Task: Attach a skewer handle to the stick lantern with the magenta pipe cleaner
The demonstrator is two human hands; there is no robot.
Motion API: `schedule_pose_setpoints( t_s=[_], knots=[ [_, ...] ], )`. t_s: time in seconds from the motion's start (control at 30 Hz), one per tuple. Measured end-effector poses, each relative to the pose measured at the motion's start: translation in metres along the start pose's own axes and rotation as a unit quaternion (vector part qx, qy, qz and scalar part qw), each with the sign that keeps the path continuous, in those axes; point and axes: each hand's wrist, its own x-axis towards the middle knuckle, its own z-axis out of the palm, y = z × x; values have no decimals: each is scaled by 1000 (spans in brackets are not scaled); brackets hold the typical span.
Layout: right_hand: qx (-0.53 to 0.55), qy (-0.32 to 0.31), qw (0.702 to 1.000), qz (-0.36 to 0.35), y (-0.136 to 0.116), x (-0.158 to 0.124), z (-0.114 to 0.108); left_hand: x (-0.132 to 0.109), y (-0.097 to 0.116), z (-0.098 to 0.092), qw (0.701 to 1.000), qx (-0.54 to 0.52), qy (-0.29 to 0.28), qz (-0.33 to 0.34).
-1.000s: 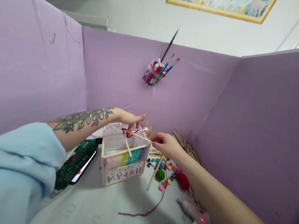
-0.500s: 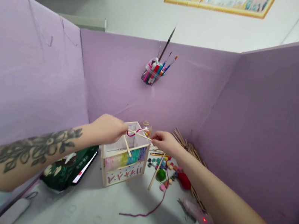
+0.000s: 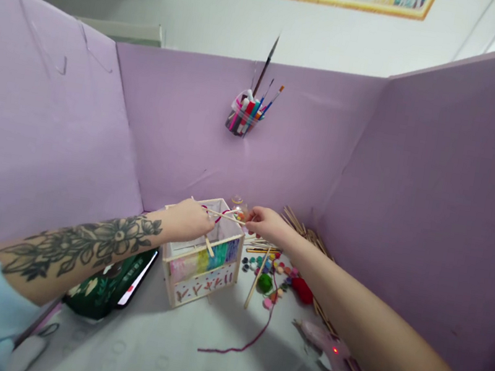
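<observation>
Around the work are 3 visible purple panels (image 3: 241, 166); on the middle panel hangs a cup (image 3: 241, 125) with pens and brushes. On the pale bench (image 3: 156, 346), a green bag (image 3: 94, 293) lies at the left, partly covered by the left forearm (image 3: 91, 251), with a phone (image 3: 137, 281) along its edge. At the right are a green ball (image 3: 264, 283), a red ball (image 3: 302, 290), small coloured pieces (image 3: 267, 303) and a loose stick (image 3: 254, 287). From among them, a purple-red yarn (image 3: 259, 336) trails toward the front. The right forearm (image 3: 350, 305) passes over a bundle of sticks (image 3: 301, 228); a pink glue gun (image 3: 343, 370) with a red light lies near it. A glass jar (image 3: 239, 204) is just behind the box.

The box (image 3: 206, 285) stands upright on the bench, between the phone and the loose stick. It has a pale frame and an open top; its front shows soft rainbow colours above a white strip with small reddish figures.

The 2 hands are apart. The right hand (image 3: 265, 223) pinches the end of a thin stick (image 3: 235, 219) above the box. The left hand (image 3: 188, 220) hides its own fingers, so I cannot tell its grip.
</observation>
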Motion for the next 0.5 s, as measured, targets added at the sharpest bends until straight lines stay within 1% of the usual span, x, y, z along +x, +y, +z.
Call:
schedule_pose_setpoints(
  t_s=[0.13, 0.23, 0.5],
  knots=[
    [18, -24, 999, 17, -3, 2, -1, 13, 1, -2, 999, 4, 12, 35],
    [20, -39, 998, 33, -5, 2, -3, 20, 2, -2, 999, 6, 28, 46],
    [18, -52, 997, 59, -6, 4, -3, 28, 2, 1, 996, 22, 50, 73]
  ],
)
